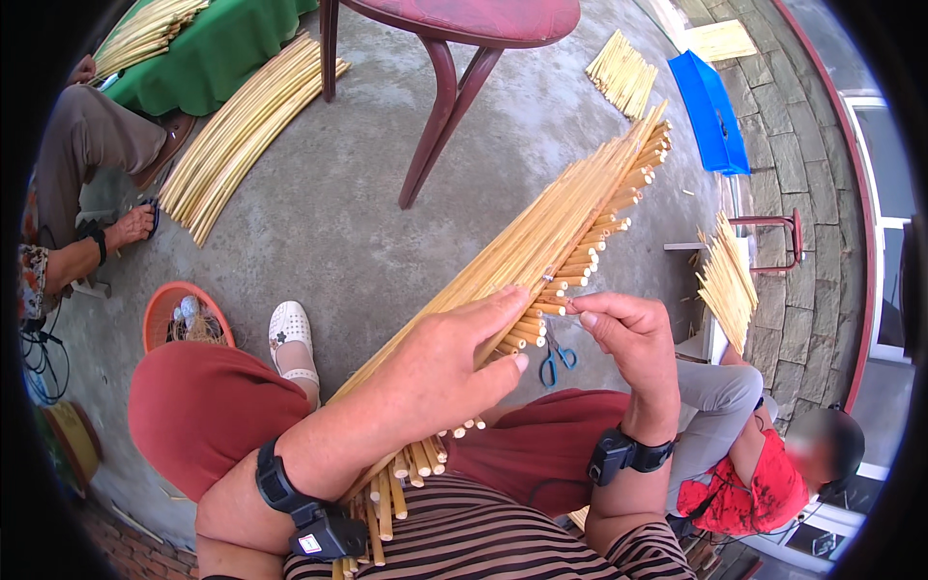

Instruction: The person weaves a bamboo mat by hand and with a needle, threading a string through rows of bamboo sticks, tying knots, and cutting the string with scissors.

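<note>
A long mat of straw-coloured stalks [493, 261] lies slantwise across my lap, its cut ends along the right edge. Across it rests my left hand [449, 353], thumb and fingers around the stalks near that edge. Beside the cut ends, my right hand [628, 338] is closed in a pinch, thumb against forefinger; what it pinches is too small to make out. A thin dark line of binding runs along the stalks near the edge. Just below the right hand, a pair of scissors [558, 362] shows its blue-green handles; its blades are partly hidden by the stalks.
A red stool [474, 19] stands ahead. Stalk bundles lie at the left [251, 135] and far right [622, 74]. An orange basket [184, 290] sits by my left knee, a blue box [710, 111] at far right. One person [106, 135] sits left, another [744, 483] right.
</note>
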{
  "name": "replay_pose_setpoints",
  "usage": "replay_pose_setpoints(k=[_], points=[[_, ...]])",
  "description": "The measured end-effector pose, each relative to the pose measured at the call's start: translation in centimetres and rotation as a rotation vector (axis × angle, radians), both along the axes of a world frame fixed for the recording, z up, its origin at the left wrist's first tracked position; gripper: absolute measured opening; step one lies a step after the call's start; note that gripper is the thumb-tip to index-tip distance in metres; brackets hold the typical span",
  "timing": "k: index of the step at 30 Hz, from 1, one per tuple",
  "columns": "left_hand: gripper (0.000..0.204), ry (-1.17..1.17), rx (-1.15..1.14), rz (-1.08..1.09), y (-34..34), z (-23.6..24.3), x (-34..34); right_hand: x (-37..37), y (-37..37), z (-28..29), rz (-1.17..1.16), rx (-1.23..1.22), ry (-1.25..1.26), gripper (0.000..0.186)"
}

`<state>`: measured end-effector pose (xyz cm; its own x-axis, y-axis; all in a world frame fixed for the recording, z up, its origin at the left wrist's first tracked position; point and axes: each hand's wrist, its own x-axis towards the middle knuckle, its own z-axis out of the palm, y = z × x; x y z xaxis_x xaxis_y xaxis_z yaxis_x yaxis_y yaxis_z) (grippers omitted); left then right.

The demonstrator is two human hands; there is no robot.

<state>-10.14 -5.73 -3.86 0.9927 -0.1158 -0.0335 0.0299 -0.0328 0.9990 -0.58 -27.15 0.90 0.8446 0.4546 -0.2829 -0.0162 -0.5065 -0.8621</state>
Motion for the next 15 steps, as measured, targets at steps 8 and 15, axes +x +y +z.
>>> replay_pose_setpoints(k=[8, 15], points=[[0.056, -0.055, 0.045, -0.045, 0.8, 0.2, 0.7, 0.0, 0.7, 0.0, 0.032, -0.016, -0.009, 0.016], [0.057, -0.012, -0.009, -0.05, 1.3, 0.0, 1.0, -0.2, 1.7, -1.2, -0.012, 0.05, -0.098, 0.014]])
